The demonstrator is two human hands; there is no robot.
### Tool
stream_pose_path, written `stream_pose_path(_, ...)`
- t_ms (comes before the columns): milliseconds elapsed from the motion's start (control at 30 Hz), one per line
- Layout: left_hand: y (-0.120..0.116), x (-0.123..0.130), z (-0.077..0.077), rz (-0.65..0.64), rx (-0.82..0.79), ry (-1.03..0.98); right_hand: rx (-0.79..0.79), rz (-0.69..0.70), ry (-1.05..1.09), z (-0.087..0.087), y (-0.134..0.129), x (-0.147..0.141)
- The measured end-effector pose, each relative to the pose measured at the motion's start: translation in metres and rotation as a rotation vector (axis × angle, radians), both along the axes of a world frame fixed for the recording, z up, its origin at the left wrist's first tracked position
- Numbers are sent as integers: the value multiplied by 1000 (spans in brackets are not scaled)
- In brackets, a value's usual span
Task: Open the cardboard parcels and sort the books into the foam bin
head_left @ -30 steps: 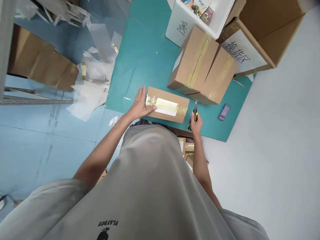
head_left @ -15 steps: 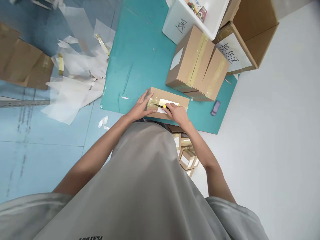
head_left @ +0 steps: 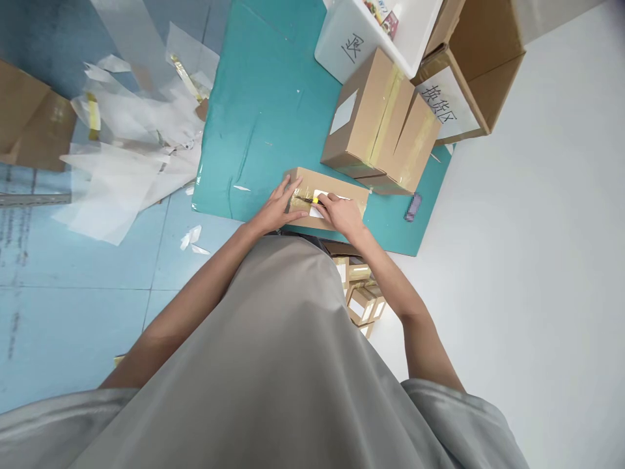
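Note:
A small taped cardboard box [head_left: 336, 183] with a white label [head_left: 317, 210] lies at the near edge of the green tabletop. My left hand [head_left: 274, 212] steadies its left end, thumb on the near side and fingers spread toward the far side. In my right hand [head_left: 344, 213] is a black and yellow utility knife [head_left: 315, 201], its handle mostly covered by my fingers. The blade points left over the clear tape [head_left: 302, 193] by the label; whether it cuts into the tape I cannot tell.
Two larger taped boxes [head_left: 374, 117] stand just beyond, with a white bin [head_left: 336, 45] and an open carton [head_left: 493, 71] behind. A blurred purple item [head_left: 413, 207] lies at the right. Torn packing sheets [head_left: 122, 150] cover the floor at left; small boxes [head_left: 361, 303] sit below the table.
The knife and my right hand have shifted slightly left along the box, bringing the tip closer to my left hand. My left hand keeps its place on the box. The view has shifted a little.

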State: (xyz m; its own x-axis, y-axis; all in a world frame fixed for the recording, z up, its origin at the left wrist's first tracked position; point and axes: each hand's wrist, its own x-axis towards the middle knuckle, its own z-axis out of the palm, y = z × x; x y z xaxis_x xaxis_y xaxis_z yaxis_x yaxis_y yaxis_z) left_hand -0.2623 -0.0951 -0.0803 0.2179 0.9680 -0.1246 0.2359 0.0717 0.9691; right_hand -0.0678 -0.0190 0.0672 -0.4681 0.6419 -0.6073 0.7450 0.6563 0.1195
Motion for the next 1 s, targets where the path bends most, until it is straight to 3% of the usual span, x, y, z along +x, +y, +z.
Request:
stream_pose_path(600,-2,-1,14,30,-22,77,-61,152,72,26,12,-29)
stream_pose_path(833,-4,0,19,73,-1,149,-90,133,46,38,20,14)
stream_pose_path(1000,-6,11,31,95,-24,243,-97,128,79,32,21,38)
